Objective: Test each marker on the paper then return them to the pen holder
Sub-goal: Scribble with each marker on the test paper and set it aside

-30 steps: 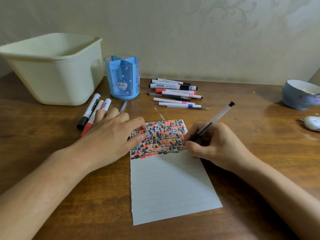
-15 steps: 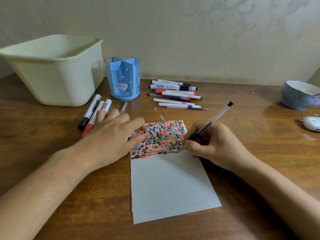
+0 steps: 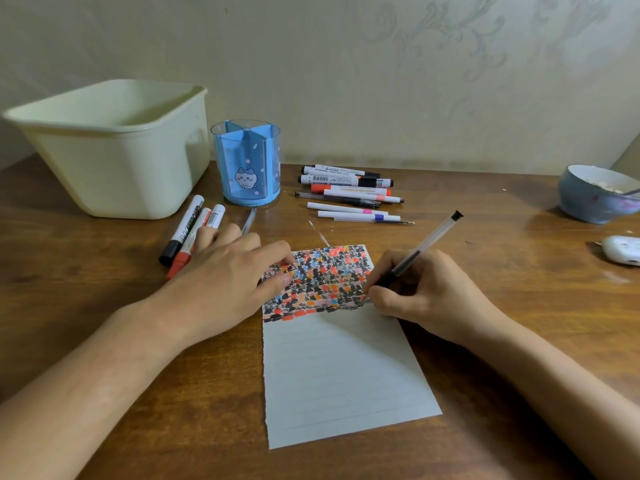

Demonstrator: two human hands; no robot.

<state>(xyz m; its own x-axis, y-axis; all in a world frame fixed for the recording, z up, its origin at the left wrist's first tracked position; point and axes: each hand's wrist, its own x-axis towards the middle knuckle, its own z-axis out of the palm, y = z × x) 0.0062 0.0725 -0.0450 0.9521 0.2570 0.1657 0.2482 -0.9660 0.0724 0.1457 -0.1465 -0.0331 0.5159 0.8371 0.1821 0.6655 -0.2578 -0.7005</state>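
Note:
A lined white paper [image 3: 339, 375] lies on the wooden table, its top third covered in black, red, orange and blue scribbles. My right hand [image 3: 426, 292] grips a clear black-ink pen [image 3: 426, 244], tip down on the right edge of the scribbled area. My left hand [image 3: 228, 275] rests flat with straight fingers pressing the paper's upper left corner. The blue divided pen holder [image 3: 246, 164] with a cat sticker stands behind, with nothing showing inside it. A pile of markers and pens [image 3: 349, 194] lies to its right. Three thick markers [image 3: 188, 230] lie left of my left hand.
A large cream plastic tub [image 3: 114, 147] stands at the back left against the wall. A blue bowl [image 3: 595, 195] and a white object [image 3: 623, 249] sit at the far right. A thin clear pen [image 3: 249, 220] lies in front of the holder.
Both hands stay where they were on the paper. The pen's tip shifts only slightly at the right edge of the scribbles.

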